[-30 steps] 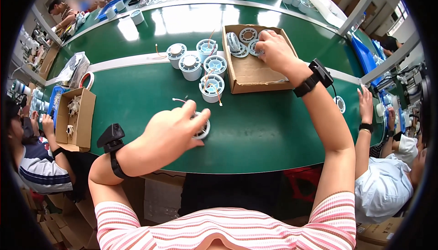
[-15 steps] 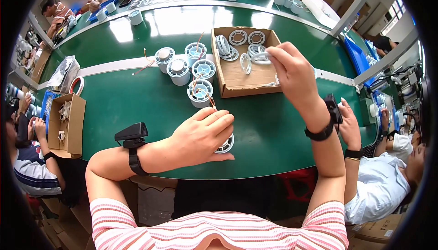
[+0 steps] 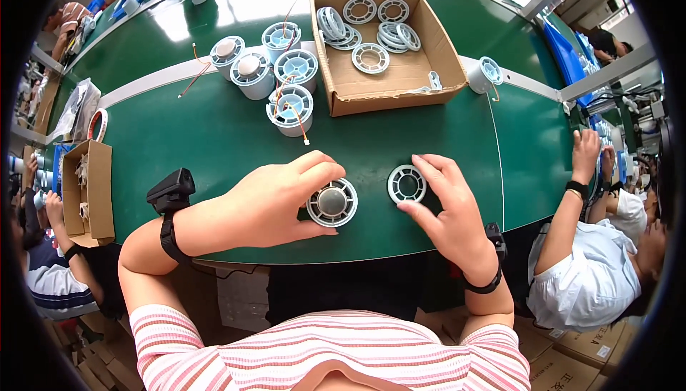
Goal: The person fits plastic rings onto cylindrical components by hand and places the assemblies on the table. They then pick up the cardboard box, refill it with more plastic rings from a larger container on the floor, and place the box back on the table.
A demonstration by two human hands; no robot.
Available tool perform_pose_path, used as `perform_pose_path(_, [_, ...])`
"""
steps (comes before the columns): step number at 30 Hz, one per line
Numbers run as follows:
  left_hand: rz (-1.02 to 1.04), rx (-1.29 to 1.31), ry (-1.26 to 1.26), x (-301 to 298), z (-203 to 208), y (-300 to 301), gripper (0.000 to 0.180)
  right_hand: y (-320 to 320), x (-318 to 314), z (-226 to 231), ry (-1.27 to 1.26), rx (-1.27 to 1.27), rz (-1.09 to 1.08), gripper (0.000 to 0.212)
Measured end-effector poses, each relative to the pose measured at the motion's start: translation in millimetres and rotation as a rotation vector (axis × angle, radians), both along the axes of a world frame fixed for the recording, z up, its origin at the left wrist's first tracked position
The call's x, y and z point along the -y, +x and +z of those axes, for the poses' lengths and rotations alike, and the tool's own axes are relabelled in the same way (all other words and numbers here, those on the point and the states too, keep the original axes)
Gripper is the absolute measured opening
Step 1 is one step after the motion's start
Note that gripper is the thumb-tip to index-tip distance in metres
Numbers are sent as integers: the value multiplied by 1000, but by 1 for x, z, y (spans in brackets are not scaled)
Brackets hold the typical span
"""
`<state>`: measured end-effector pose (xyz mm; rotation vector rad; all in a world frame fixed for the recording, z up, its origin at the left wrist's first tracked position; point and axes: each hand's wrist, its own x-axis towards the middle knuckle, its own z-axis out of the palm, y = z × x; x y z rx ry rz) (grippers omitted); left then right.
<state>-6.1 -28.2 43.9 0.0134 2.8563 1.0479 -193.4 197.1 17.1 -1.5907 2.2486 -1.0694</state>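
Pale and plastic-looking, the slotted ring [image 3: 391, 185] over the tabletop [image 3: 214, 134] is probably light, stiff, best held by its rim, where the right hand [image 3: 455, 212] pinches it; the left hand's [image 3: 275, 194] fingers clasp the likely heavier grey-centred disc [image 3: 332, 202].

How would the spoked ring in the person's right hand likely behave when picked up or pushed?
The spoked ring is probably light, with open gaps between its spokes. It looks fairly stiff, its outline evenly round in the right hand. Stood on edge, it might roll, given its circular rim.
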Motion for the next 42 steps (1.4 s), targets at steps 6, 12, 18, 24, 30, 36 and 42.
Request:
perform_pose_path(6, [166,166,762,-16,-26,0,71,15,-5,-14,-71,42,-9,65])
perform_pose_path(12, [177,295,1092,-20,-26,-3,68,40,7,10,-212,283,191,80])
perform_pose_path(18, [174,322,1101,-18,-29,0,65,44,23,10,-148,202,371,82])
perform_pose_path(24, [85,307,1044,-16,-40,-1,69,36,24,13,-94,253,440,74])
perform_pose_path(30, [-24,398,1168,0,-33,-5,62,30,26,17,-41,247,420,68])
perform_pose_path(36, [208,631,1492,2,-28,-10,58,26,28,20,-11,181,432,67])
perform_pose_path(42, [153,525,1374,-1,-32,-6,54,38,23,12,-21,-35,383,68])
